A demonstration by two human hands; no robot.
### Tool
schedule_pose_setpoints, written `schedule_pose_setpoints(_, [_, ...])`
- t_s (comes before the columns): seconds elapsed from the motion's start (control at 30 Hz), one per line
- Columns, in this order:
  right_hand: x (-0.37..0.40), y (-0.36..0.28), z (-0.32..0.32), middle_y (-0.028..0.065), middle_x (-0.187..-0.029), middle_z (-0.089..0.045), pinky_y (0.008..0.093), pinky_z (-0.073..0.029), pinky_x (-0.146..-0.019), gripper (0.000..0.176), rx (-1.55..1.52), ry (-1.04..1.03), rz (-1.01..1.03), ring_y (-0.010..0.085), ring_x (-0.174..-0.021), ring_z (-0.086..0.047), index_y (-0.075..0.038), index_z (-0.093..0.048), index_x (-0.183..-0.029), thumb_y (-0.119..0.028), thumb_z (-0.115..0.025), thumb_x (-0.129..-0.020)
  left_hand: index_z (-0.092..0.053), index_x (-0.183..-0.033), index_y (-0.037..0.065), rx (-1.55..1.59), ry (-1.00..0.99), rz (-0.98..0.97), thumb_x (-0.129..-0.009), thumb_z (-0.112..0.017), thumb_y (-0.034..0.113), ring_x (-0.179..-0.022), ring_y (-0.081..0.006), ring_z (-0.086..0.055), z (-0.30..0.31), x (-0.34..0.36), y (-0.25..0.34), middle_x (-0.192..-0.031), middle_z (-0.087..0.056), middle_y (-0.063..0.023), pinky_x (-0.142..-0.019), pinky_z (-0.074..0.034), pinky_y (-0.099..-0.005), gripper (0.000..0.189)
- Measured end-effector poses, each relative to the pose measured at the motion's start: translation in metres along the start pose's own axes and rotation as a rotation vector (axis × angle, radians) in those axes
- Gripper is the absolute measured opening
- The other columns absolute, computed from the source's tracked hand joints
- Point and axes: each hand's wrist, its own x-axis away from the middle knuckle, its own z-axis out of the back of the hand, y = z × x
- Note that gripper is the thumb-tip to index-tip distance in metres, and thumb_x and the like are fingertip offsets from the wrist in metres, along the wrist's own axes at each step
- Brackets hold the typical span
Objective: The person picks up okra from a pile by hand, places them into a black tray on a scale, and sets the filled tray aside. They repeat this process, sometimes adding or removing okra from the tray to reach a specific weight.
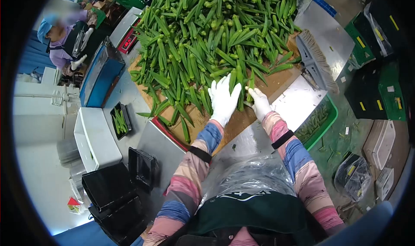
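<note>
A large heap of green okra (203, 43) covers cardboard (196, 120) on the metal table. My left hand (225, 100), in a white glove, lies at the heap's front edge with its fingers spread on the pods. Just right of it, my gloved right hand (258, 102) has thumb and fingers closed around the lower end of an okra pod (251, 85). To the left, a black tray (120, 121) holds several okra pods.
Stacked black trays (108, 187) and a white bin (96, 138) stand at the left. A grey brush (314, 60) lies right of the heap, above a green basket (320, 123). Another person (65, 41) works at the upper left, beside a scale (128, 39).
</note>
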Motion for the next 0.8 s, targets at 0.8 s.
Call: schedule_pose_setpoints(0.8, [0.154,-0.023,0.113,0.0041,-0.114,-0.072,0.0252,-0.050,-0.081,0.029,0.335,0.321,0.173,0.0122,-0.106,-0.065,-0.004,-0.067,-0.124,-0.017,-0.060,-0.100,-0.064,-0.127,0.002,0.388,-0.204,0.108,-0.096,-0.061,0.009,-0.126,-0.0229,-0.056,0.078,0.218,-0.021,-0.132,-0.063,-0.0140,-0.113,-0.037,-0.0377,0.032])
